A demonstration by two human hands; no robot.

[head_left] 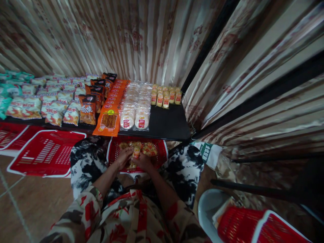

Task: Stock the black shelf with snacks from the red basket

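Observation:
Between my legs stands a red basket [162,148] with a white rim, holding several small yellow snack packs [150,148]. Over it, my left hand [124,158] and my right hand [143,161] are closed on one small yellow snack pack [136,152] with a red and white label. The pack is upright, pinched from both sides. On the black shelf [167,123] ahead, matching yellow packs [166,99] stand in rows at the right end. Left of them lie clear-wrapped round white crackers [134,116].
Farther left on the shelf are orange snack packets [107,119], dark orange-brown bags [87,109], white bags [54,109] and teal bags [10,89]. Another red basket [48,153] sits at left. A grey tub [206,206] and red basket [243,224] are at right. Black poles [253,103] cross before the curtain.

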